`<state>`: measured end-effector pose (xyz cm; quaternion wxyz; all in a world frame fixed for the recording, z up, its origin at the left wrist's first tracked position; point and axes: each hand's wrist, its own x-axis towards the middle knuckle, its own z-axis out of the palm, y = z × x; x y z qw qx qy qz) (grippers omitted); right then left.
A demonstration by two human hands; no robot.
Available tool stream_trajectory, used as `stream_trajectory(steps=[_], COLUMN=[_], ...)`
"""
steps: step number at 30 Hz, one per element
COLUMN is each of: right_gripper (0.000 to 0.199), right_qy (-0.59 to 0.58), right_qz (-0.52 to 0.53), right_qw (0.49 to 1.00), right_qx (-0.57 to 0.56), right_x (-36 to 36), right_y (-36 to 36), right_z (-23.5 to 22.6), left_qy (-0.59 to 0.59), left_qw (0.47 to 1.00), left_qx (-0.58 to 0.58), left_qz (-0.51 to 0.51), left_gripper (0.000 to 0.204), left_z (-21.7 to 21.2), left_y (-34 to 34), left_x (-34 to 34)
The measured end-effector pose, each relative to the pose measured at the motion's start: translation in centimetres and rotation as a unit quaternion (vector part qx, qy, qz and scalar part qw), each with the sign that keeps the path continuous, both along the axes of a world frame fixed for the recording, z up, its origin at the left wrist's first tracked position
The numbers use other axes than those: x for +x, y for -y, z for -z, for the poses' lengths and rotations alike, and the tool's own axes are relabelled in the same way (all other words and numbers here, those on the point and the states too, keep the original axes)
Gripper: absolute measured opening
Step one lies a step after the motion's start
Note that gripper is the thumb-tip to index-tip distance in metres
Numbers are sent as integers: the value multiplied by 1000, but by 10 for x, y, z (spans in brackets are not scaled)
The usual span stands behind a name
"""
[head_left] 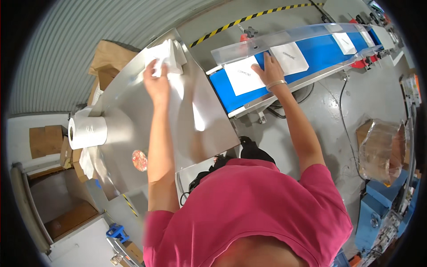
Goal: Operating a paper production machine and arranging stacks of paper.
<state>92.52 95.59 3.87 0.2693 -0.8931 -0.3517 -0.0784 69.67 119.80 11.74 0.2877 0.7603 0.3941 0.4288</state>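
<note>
My left hand reaches over the steel table, at the near side of a pile of white flat packets. Its thumb and fingers are bent around the near edge of a white packet; glare blurs the exact contact. On the blue conveyor belt, my right hand lies with thumb and fingers apart. Its thumb touches the right edge of a flat white packet with small dark print. Just beyond that hand, a second printed white packet lies on the belt.
A clear plastic guard runs along the belt's far side. Farther right, another white packet rides the belt. A white roll and a round patterned sticker are on the steel table. An open cardboard box stands behind it.
</note>
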Motion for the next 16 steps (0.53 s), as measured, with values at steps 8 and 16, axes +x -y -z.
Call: stream_trajectory(steps=[8,16], right_gripper=[26,26], right_qy=[-107,-269], right_qz=[-110,-114], right_qw=[975,951], right_qx=[157,97], right_x=[-92,-206], right_y=[47,56], right_z=[-36,17], left_qy=[-97,-117], left_qw=[835,666], left_qx=[-542,-582], left_qz=[0,453], left_gripper=[70,32], left_z=[13,116], left_y=[-158,-171], left_x=[-29,52])
